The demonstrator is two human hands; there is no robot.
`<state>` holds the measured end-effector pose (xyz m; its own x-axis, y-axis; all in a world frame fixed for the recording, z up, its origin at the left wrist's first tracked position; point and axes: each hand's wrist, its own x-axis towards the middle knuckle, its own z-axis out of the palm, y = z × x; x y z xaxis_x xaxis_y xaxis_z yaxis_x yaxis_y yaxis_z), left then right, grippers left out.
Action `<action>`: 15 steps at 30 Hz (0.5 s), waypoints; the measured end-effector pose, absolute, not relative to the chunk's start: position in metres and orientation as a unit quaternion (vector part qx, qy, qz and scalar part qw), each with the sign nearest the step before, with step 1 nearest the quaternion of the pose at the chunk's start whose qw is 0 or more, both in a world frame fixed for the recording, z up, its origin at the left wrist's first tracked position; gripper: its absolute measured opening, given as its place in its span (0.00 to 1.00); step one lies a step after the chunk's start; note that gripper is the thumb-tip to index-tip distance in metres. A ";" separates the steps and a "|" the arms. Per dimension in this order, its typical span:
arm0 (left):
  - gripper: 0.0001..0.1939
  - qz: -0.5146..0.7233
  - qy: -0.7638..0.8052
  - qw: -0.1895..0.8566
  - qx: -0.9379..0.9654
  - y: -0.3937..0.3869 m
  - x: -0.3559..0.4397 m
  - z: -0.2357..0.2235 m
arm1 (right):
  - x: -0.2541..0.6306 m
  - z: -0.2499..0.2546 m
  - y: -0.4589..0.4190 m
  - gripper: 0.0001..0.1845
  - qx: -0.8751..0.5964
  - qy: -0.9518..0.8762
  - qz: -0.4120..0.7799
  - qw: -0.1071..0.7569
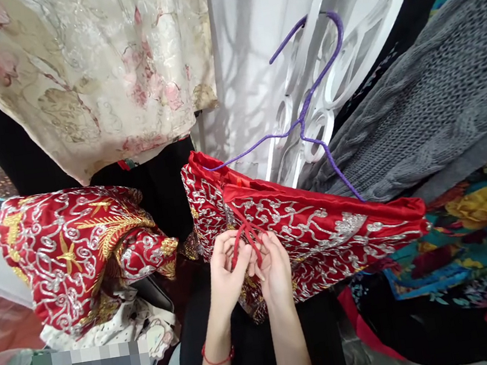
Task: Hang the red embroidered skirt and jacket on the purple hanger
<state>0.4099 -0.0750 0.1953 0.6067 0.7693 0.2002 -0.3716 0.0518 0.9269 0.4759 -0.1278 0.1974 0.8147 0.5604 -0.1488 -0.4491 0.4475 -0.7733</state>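
A red garment [318,226] with silver embroidery hangs on a purple hanger [306,112], whose hook rests on a white metal grille [325,91]. Thin red cords [244,234] dangle from the garment's waistband. My left hand [227,270] and my right hand [274,266] are side by side just below the waistband, fingers curled round the red cords. A red thread bracelet [217,357] circles my left wrist.
A second red embroidered garment [75,250] lies heaped at the left. A cream floral fabric [85,72] hangs above it. A grey knit [436,99] and colourful printed cloth [474,227] fill the right. A white curtain [249,35] hangs behind.
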 end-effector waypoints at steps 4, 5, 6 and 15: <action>0.15 0.388 0.213 0.697 0.564 -0.071 0.414 0.192 | 0.469 0.185 -0.127 0.17 -0.434 -0.051 0.296 0.849; 0.13 0.369 0.203 0.694 0.584 -0.069 0.415 0.191 | 0.470 0.181 -0.125 0.17 -0.435 -0.040 0.288 0.852; 0.11 0.350 0.186 0.691 0.605 -0.068 0.415 0.190 | 0.471 0.176 -0.124 0.16 -0.438 -0.026 0.279 0.854; 0.17 0.396 0.168 0.690 0.582 -0.057 0.407 0.184 | 0.503 0.135 -0.134 0.15 -0.557 -0.047 0.180 0.810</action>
